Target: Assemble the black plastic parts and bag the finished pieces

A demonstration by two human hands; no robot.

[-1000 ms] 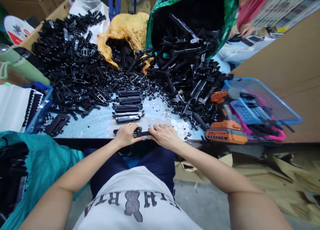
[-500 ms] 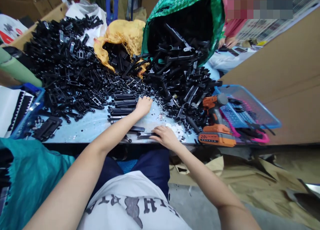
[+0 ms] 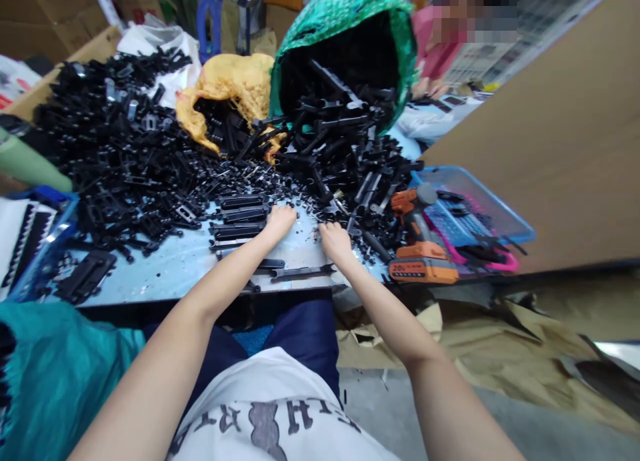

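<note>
My left hand [image 3: 282, 221] is at the near edge of the loose small screws and pins [image 3: 260, 178], fingers curled down; what they hold, if anything, is hidden. Beside its wrist lie several long black fork-ended parts [image 3: 239, 230] in a stacked row. My right hand [image 3: 335, 241] has its fingertips drawn together over small bits on the table, and I cannot make out what is in them. Below both hands, along the table's front edge, lies one long black fork-ended part [image 3: 303, 272]. A shorter black piece [image 3: 270, 264] lies to its left.
An orange cordless drill [image 3: 423, 247] stands right of my right hand, before a blue basket [image 3: 505, 227]. A green woven sack [image 3: 330, 21] spills black parts. A yellow sack [image 3: 235, 74] and a large black heap [image 3: 115, 134] are behind. Another person's hands [image 3: 430, 87] are at back right.
My right hand has let go of the long black part at the front edge and moved up and away to the small bits. My left hand stays near the screws. The view has shifted slightly.
</note>
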